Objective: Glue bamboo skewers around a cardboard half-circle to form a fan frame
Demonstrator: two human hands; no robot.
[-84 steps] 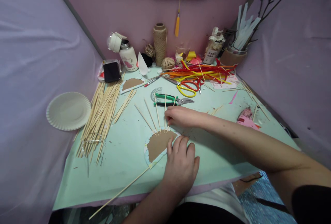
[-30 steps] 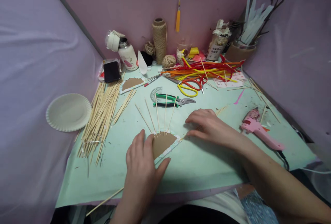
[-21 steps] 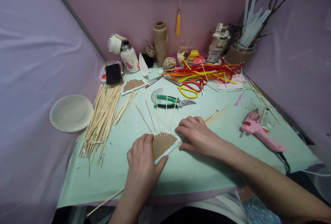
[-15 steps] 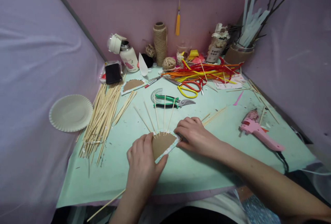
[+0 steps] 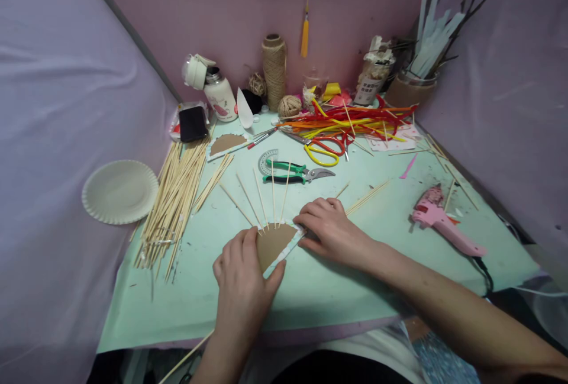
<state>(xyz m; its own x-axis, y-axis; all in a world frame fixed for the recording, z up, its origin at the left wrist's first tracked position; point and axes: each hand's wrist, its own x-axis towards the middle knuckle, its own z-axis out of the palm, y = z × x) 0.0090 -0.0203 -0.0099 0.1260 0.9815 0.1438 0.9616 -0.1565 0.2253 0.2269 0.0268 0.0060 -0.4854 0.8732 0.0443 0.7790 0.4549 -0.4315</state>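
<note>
A brown fan-shaped card piece (image 5: 274,242) lies on the mint-green table (image 5: 337,289), with several thin bamboo sticks (image 5: 261,197) fanning out from its far edge. My left hand (image 5: 243,286) presses on the card's left side, fingers flat and thumb at its lower right edge. My right hand (image 5: 331,230) rests at the card's right edge, fingers curled down over a stick (image 5: 341,190) that pokes out beyond them. What the fingers grip is hidden.
A heap of bamboo sticks (image 5: 177,197) and a paper plate (image 5: 119,191) lie at the left. Green pliers (image 5: 295,173), a protractor, yellow and red scissors (image 5: 326,150) and coloured strips (image 5: 355,120) lie behind. A pink glue gun (image 5: 437,224) lies at the right. Twine and a bottle stand at the back.
My right hand came back left from the loose sticks to the card's right edge. The card and its sticks have turned slightly anticlockwise. My left hand shifted to the card's left side.
</note>
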